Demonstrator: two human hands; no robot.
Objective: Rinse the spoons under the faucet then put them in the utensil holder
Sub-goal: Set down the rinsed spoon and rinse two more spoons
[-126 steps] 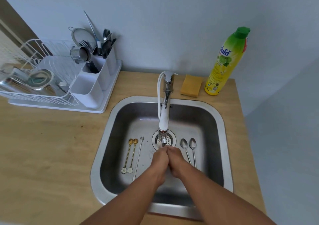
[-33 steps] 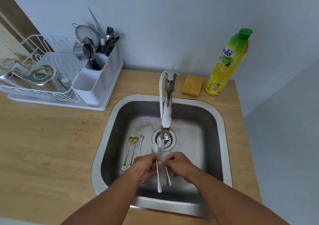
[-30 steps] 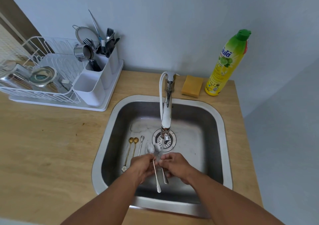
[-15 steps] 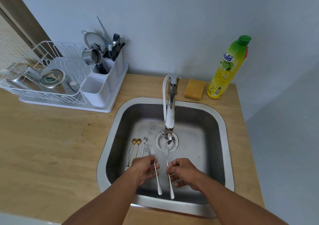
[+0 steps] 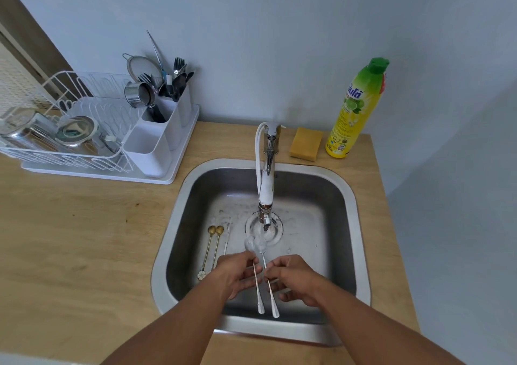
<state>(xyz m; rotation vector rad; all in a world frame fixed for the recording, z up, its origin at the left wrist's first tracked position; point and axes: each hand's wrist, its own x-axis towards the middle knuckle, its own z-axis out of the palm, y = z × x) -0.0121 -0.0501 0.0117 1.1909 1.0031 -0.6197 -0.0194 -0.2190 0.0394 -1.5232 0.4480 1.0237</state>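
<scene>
Wooden counter (image 5: 84,238), sponge (image 5: 305,143), soap bottle (image 5: 355,110)

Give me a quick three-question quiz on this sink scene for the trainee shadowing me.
1. True or false: each hand holds one long silver spoon, bowls up near the white and chrome faucet spout.
2. Multiple choice: where do the two gold-coloured spoons lie? A) in the white plastic utensil holder B) on the floor of the steel sink, left of the drain C) on the wooden counter
3. Fill in: the yellow sponge sits between the faucet base and the ____ bottle.

Key:
1. True: left hand grips the left silver spoon, right hand the right silver spoon.
2. B
3. Yellow-and-green dish soap
</scene>
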